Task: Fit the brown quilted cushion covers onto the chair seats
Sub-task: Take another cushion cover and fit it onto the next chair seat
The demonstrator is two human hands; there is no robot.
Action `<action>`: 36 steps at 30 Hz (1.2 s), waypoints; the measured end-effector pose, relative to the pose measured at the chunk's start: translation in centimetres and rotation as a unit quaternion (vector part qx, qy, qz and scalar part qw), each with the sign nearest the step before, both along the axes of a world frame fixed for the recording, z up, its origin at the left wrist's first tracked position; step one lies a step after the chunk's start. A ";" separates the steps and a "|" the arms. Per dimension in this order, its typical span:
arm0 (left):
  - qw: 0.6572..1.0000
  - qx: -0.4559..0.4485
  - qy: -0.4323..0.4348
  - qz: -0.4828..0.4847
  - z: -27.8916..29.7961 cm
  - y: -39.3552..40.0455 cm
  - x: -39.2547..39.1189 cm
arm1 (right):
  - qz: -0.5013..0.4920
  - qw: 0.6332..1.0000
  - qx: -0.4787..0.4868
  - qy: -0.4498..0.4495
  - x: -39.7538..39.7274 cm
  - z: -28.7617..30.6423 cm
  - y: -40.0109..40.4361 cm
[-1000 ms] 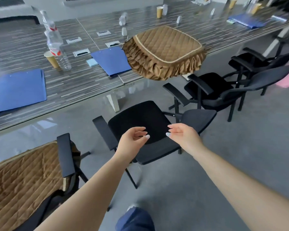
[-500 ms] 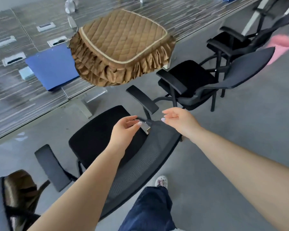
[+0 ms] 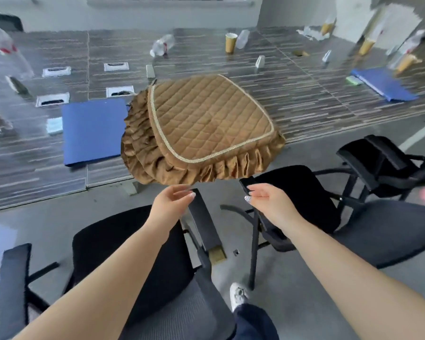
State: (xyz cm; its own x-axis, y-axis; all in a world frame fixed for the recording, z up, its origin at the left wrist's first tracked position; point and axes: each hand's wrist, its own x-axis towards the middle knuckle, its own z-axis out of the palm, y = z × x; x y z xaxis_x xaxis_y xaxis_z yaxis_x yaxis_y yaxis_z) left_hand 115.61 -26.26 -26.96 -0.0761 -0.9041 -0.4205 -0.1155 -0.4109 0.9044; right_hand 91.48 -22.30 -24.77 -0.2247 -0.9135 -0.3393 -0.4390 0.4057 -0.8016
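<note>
Head view. Left hand [image 3: 173,204] and right hand [image 3: 268,201]: both grips loose, fingers relaxed and slightly curled, holding nothing, touching nothing I can see. The two hands are near each other with a gap between, just under the near edge of the brown quilted cushion covers [image 3: 201,128].

Covers look like a stack, cream piping on top, ruffled skirts showing in layers on the left. They overhang the near edge of the dark striped tabletop [image 3: 304,99]; how many are in the stack, cannot tell.

Below the hands: black padded chair seat [image 3: 133,246] on the near left, its black armrest [image 3: 204,219] directly under the left hand. A second black chair seat [image 3: 302,192] sits behind the right hand, partly hidden by it. Grey floor [image 3: 292,290] is open between the two chairs.

Blue folder [image 3: 93,130] lies on the tabletop just left of the covers. Far tabletop items are blurred. A brown patch at the left frame edge is cut off, can't identify.
</note>
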 end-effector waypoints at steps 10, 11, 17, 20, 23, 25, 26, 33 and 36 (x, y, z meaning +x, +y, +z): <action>0.984 0.003 -0.049 0.169 -0.3 -12.7 -4.3 | 0.108 0.994 -0.011 -0.010 -7.5 -1.5 -19.9; 0.981 0.003 -0.062 0.185 -0.4 -14.1 -4.7 | 0.119 0.993 -0.012 -0.005 -8.3 -1.5 -21.7; 0.951 0.003 -0.204 0.231 -1.0 -19.8 -5.2 | 0.126 0.987 -0.036 0.092 -12.8 -2.6 -30.3; 0.935 0.025 -0.281 0.216 -2.6 -22.2 -5.4 | 0.135 0.968 -0.038 0.209 -15.0 -3.8 -34.2; 0.931 0.060 -0.299 0.200 -4.1 -23.4 -5.0 | 0.139 0.954 -0.014 0.264 -16.3 -5.5 -36.6; 0.927 0.089 -0.309 0.194 -5.0 -24.0 -4.8 | 0.147 0.950 0.014 0.277 -16.9 -6.6 -37.9; 0.923 0.098 -0.317 0.193 -5.2 -24.0 -4.7 | 0.151 0.949 0.024 0.275 -17.1 -7.0 -38.2; 0.895 0.116 -0.349 0.251 -6.3 -25.0 -4.9 | 0.088 0.962 0.051 0.252 -17.3 -8.4 -40.1; 0.896 0.123 -0.279 0.322 -5.1 -25.3 -4.5 | -0.016 0.973 0.033 0.226 -17.0 -7.9 -40.3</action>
State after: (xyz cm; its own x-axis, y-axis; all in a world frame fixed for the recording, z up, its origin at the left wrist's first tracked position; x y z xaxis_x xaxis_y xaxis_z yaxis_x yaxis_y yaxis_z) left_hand 111.08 -51.54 -32.10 0.7127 -0.5591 -0.4236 -0.1883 -0.7342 0.6523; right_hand 74.52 -62.63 -32.70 -0.3924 -0.8830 -0.2574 -0.7275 0.4692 -0.5006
